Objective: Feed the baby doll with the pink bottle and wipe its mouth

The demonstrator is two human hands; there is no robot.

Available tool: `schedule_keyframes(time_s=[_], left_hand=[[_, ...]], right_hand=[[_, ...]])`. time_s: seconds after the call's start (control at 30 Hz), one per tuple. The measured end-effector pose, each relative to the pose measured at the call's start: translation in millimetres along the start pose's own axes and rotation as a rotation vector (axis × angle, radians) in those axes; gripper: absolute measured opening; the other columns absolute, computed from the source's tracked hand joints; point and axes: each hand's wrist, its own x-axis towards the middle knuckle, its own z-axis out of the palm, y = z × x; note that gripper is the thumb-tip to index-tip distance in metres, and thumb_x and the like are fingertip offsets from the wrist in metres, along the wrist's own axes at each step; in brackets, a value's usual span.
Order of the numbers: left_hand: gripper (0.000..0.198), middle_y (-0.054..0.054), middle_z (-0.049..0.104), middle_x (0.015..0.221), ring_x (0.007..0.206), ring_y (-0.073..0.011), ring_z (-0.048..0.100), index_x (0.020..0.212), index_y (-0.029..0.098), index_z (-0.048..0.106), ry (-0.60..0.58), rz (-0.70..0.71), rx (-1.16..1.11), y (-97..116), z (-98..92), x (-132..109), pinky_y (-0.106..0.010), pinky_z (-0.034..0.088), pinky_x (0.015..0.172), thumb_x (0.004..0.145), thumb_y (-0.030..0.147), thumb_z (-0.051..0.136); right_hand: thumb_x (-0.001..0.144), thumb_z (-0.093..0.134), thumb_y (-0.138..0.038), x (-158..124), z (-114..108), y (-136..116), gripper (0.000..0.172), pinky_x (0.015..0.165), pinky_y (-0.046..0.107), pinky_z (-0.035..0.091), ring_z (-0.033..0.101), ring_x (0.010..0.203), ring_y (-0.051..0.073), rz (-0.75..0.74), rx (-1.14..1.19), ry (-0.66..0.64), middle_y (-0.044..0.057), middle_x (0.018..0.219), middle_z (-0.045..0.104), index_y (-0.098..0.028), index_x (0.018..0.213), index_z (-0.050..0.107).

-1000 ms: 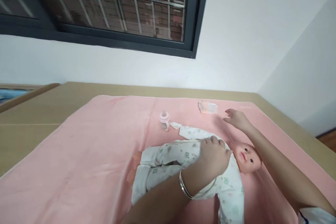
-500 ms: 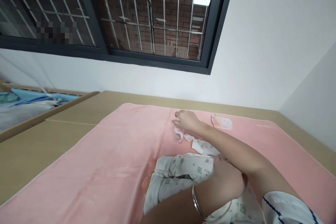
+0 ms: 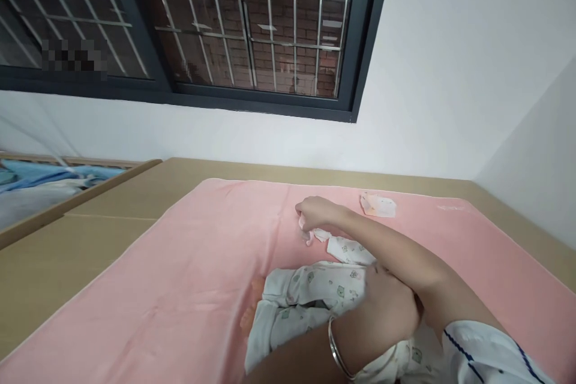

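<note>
Away from its place beside the doll's head a second ago, the right hand (image 3: 314, 212) now reaches across to a small pale-pink plastic bottle with a curved side handle (image 3: 308, 236). Half a second ago its fingers are apart above the bottle; now they are bent in around its upper part, pinching it from above. That hold probably suits a small, narrow thing approached from over the top. Only the lower part and handle show beneath the fingers, so I cannot tell whether the base touches the smooth pink cloth sheet (image 3: 189, 264).

Just beside the bottle lies the cuff of a baby doll in white cotton clothes with a small printed pattern (image 3: 335, 283). It lies on the sheet, feet toward the left, head out of sight. The left hand (image 3: 391, 306), with a shiny silver-coloured bangle (image 3: 336, 348) at the wrist, rests over the doll's upper body, likely steadying it while the other arm stretches across. Its fingers are hidden, so I cannot tell whether they are spread or pressed together.

Well apart from both hands, a small pale translucent packet (image 3: 378, 206) lies near the sheet's far edge, perhaps set there to leave room around the doll. The sheet covers much of a tan wood-coloured desk (image 3: 103, 240), presumably as soft padding.
</note>
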Motion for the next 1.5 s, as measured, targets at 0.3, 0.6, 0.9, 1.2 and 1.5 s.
schedule_keyframes(time_s=[0.3,0.6,0.9,1.2,1.5], left_hand=[[0.039,-0.009,0.064,0.116,0.102,-0.023,0.064,0.119,0.016,0.06,-0.028,-0.034,0.34,-1.4,-3.5,-5.4,-0.046,0.054,0.089,0.097,0.047,0.056],[0.034,-0.008,0.065,0.11,0.099,-0.0217,0.065,0.114,0.015,0.062,-0.084,-0.013,0.378,-1.5,-9.9,-0.1,-0.044,0.054,0.087,0.097,0.044,0.057],[0.033,-0.008,0.065,0.111,0.098,-0.0212,0.065,0.115,0.015,0.062,-0.142,-0.003,0.398,0.1,-16.9,3.5,-0.043,0.055,0.086,0.097,0.042,0.057],[0.033,-0.008,0.065,0.111,0.099,-0.0216,0.065,0.117,0.015,0.061,-0.161,-0.008,0.422,0.9,-16.7,4.8,-0.044,0.055,0.087,0.097,0.041,0.057],[0.032,-0.008,0.065,0.112,0.099,-0.0215,0.065,0.116,0.015,0.061,-0.139,-0.009,0.403,-0.3,-13.9,3.1,-0.044,0.055,0.087,0.097,0.041,0.058]], right_hand=[[0.064,0.06,-0.033,-65.9,-13.4,41.9,0.034,0.06,0.026,0.029,0.057,0.08,0.017,0.158,0.051,0.109,0.003,0.092,0.067,-0.022,0.096,0.06],[0.061,0.061,-0.028,-201.1,-28.6,104.0,0.03,0.059,0.026,0.03,0.053,0.073,0.015,0.683,0.054,0.07,0.002,0.091,0.065,-0.022,0.091,0.06],[0.059,0.059,-0.029,-239.8,37.8,145.3,0.038,0.06,0.029,0.036,0.06,0.082,0.02,0.833,0.105,-0.031,0.003,0.098,0.067,-0.026,0.096,0.061],[0.068,0.059,-0.042,-249.8,11.5,131.1,0.039,0.067,0.03,0.037,0.061,0.09,0.02,0.89,0.163,0.17,0.002,0.107,0.068,-0.028,0.105,0.061],[0.089,0.029,-0.051,-292.7,58.1,177.4,0.047,0.074,0.032,0.038,0.06,0.104,0.026,1.233,0.239,0.392,0.012,0.118,0.063,-0.019,0.113,0.054]])
